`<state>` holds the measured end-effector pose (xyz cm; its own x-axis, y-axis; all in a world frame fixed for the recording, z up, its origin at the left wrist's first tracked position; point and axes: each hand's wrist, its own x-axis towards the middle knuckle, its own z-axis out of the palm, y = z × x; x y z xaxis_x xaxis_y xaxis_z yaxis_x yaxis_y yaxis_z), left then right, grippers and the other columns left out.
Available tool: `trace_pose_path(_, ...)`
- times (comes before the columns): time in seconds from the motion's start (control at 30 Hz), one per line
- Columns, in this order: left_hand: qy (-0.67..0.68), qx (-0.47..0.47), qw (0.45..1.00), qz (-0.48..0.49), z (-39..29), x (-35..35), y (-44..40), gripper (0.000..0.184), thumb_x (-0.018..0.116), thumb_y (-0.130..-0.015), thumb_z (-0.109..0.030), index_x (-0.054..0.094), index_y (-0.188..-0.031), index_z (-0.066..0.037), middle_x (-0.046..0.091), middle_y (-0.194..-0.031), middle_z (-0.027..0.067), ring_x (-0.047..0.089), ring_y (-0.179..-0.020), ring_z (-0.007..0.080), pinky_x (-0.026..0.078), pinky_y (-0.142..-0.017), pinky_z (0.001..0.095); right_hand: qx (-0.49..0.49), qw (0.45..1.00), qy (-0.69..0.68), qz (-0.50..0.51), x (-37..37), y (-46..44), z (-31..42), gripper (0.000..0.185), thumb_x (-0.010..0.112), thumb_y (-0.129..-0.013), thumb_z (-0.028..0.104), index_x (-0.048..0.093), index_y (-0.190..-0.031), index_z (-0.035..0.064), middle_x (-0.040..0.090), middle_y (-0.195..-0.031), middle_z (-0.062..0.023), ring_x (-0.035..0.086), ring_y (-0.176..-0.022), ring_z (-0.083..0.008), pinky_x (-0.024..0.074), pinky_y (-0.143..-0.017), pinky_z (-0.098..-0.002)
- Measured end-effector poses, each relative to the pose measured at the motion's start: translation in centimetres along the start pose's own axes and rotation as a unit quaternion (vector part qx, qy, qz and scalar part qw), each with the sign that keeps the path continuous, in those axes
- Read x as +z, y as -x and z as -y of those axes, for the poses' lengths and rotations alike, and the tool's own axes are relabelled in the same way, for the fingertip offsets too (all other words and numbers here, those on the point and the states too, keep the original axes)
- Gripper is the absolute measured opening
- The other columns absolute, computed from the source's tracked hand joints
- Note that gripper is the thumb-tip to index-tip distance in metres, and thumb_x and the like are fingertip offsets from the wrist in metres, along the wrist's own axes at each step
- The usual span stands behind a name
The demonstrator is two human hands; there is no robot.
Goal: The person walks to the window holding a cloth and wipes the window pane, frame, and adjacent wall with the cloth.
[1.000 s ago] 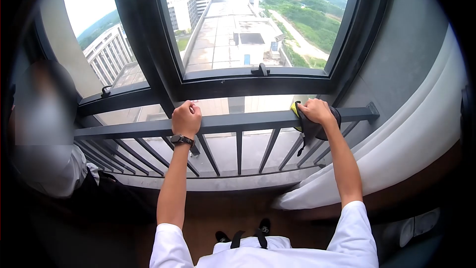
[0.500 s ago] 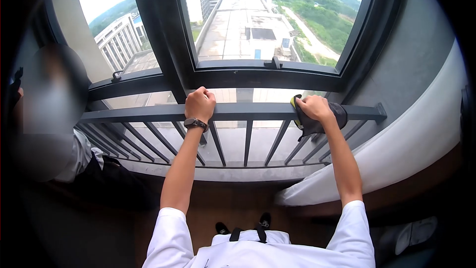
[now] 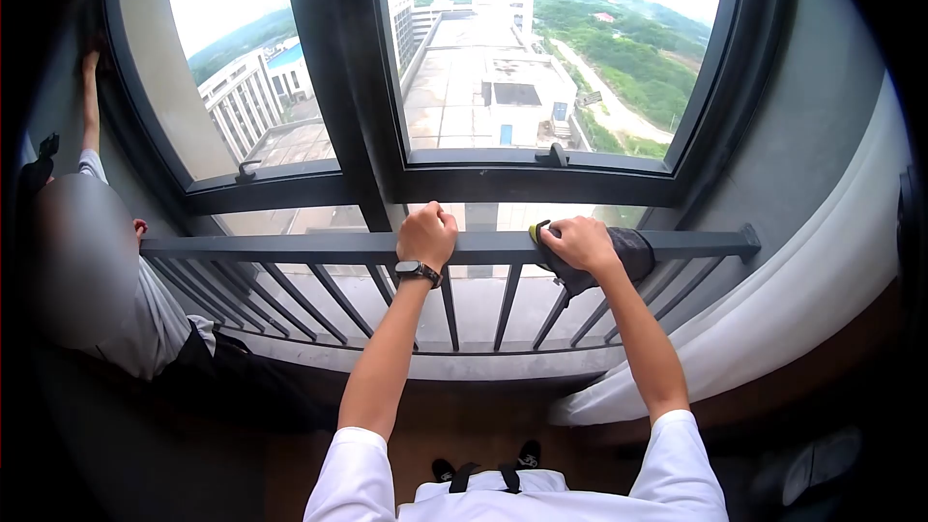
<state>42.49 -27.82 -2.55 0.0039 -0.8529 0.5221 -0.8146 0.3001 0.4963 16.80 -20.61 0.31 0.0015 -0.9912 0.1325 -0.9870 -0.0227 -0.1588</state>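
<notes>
My left hand [image 3: 427,234], with a dark watch [image 3: 419,272] on its wrist, is closed on the top bar of a dark grey metal railing [image 3: 253,249]. The fingers on the bar's far side are hidden. Farther right, my right hand [image 3: 580,244] clasps a dark grey cloth [image 3: 630,253] with a yellow-green edge. That cloth drapes over the top bar and hangs down its near side. Whether it is a plain cloth or a glove-like piece, I cannot tell.
Behind the railing stands a dark-framed window [image 3: 483,183] with a latch [image 3: 553,157]. A white curtain [image 3: 735,353] hangs at the right. At the left a person [image 3: 159,319] stands close to the railing, one raised arm [image 3: 91,106] against the side of the window.
My right hand and the cloth have slid left along the bar, nearer my left hand, which keeps its place on the railing. The view has shifted; the other person's raised arm now shows.
</notes>
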Motion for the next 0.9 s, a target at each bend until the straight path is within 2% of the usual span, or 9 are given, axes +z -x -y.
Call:
trace_pose_path(0.2,0.001,0.042,0.999,0.016,0.2,0.0,-0.3,0.019,0.058,-0.083,-0.018,0.07,-0.079,-0.003,0.069,-0.076,0.0207,0.069,-0.074,0.0371,0.057,-0.071,0.0451,0.006,0.992,-0.09,-0.087,1.1,0.4,0.3,0.033,0.057,-0.089,0.042,0.077,-0.097,0.0171,0.072,-0.086,-0.0151,0.069,-0.083,-0.036,0.0538,-0.079,-0.0447)
trace_pose_path(0.37,0.022,0.096,0.993,0.07,0.2,-0.8,-0.3,0.02,0.06,-0.081,-0.021,0.072,-0.081,-0.005,0.069,-0.074,0.0197,0.069,-0.071,0.037,0.058,-0.067,0.0443,0.052,0.936,-0.202,-0.285,2.6,1.0,-0.1,0.025,0.058,-0.091,0.026,0.069,-0.089,0.0042,0.066,-0.074,-0.0192,0.067,-0.075,-0.036,0.0512,-0.067,-0.0421)
trace_pose_path(0.43,0.038,0.105,0.991,0.08,1.0,-0.3,-0.4,0.022,0.06,-0.081,-0.022,0.073,-0.084,-0.005,0.069,-0.073,0.0213,0.069,-0.07,0.0366,0.058,-0.067,0.0433,0.087,0.849,-0.387,-0.349,4.0,-0.9,-4.4,0.03,0.05,-0.098,0.025,0.069,-0.096,0.0018,0.069,-0.08,-0.016,0.069,-0.075,-0.027,0.0523,-0.068,-0.0365)
trace_pose_path(0.5,0.053,0.106,0.99,0.078,1.0,-0.9,-0.4,0.023,0.061,-0.081,-0.023,0.073,-0.086,-0.004,0.068,-0.072,0.0219,0.069,-0.069,0.0365,0.058,-0.066,0.0427,0.095,0.591,-0.696,-0.396,0.9,-2.4,-4.6,0.036,0.041,-0.104,0.027,0.065,-0.11,0.0018,0.07,-0.091,-0.0106,0.067,-0.078,-0.0195,0.0534,-0.069,-0.0323)
trace_pose_path(0.57,0.072,0.088,0.989,0.091,1.3,-1.1,-0.2,0.024,0.061,-0.082,-0.023,0.074,-0.087,-0.003,0.068,-0.071,0.0211,0.069,-0.067,0.0362,0.057,-0.066,0.0422,0.078,0.549,-0.742,-0.378,-1.4,-4.3,-6.8,0.038,0.038,-0.105,0.032,0.06,-0.121,0.0057,0.069,-0.102,-0.0069,0.067,-0.082,-0.019,0.0542,-0.07,-0.0312)
trace_pose_path(0.67,0.095,0.102,0.987,0.08,1.0,-1.2,0.0,0.023,0.061,-0.084,-0.021,0.072,-0.089,-0.001,0.068,-0.072,0.0197,0.068,-0.066,0.0349,0.056,-0.064,0.0414,0.066,0.655,-0.666,-0.351,-2.5,-9.4,-9.9,0.043,0.039,-0.105,0.04,0.061,-0.119,0.0055,0.067,-0.102,-0.0056,0.064,-0.085,-0.0161,0.0523,-0.071,-0.0309)
trace_pose_path(0.7,0.084,0.106,0.989,0.065,1.3,-0.6,0.2,0.022,0.062,-0.085,-0.022,0.074,-0.092,-0.005,0.069,-0.069,0.014,0.068,-0.065,0.0294,0.055,-0.064,0.038,0.149,0.667,-0.649,-0.335,-2.5,-11.6,-11.1,0.045,0.043,-0.104,0.042,0.06,-0.121,0.0044,0.066,-0.099,-0.0046,0.063,-0.083,-0.0164,0.05,-0.074,-0.0304)
trace_pose_path(0.77,0.098,0.102,0.989,0.049,1.0,-0.9,0.3,0.022,0.063,-0.085,-0.022,0.074,-0.094,-0.005,0.069,-0.07,0.0135,0.068,-0.065,0.0288,0.055,-0.063,0.0379,0.155,0.705,-0.589,-0.363,-1.4,-16.2,-11.9,0.045,0.047,-0.103,0.042,0.062,-0.12,0.0023,0.065,-0.097,-0.0026,0.061,-0.084,-0.0163,0.0485,-0.078,-0.0301)
trace_pose_path(0.9,0.085,0.101,0.989,0.061,0.4,-1.7,0.3,0.023,0.064,-0.085,-0.019,0.072,-0.096,-0.001,0.07,-0.077,0.0169,0.068,-0.069,0.0313,0.056,-0.064,0.0387,0.096,0.956,-0.153,-0.233,3.0,-23.6,-15.5,0.034,0.06,-0.092,0.031,0.071,-0.101,-0.0001,0.067,-0.104,-0.0213,0.065,-0.094,-0.0342,0.0486,-0.084,-0.0382)
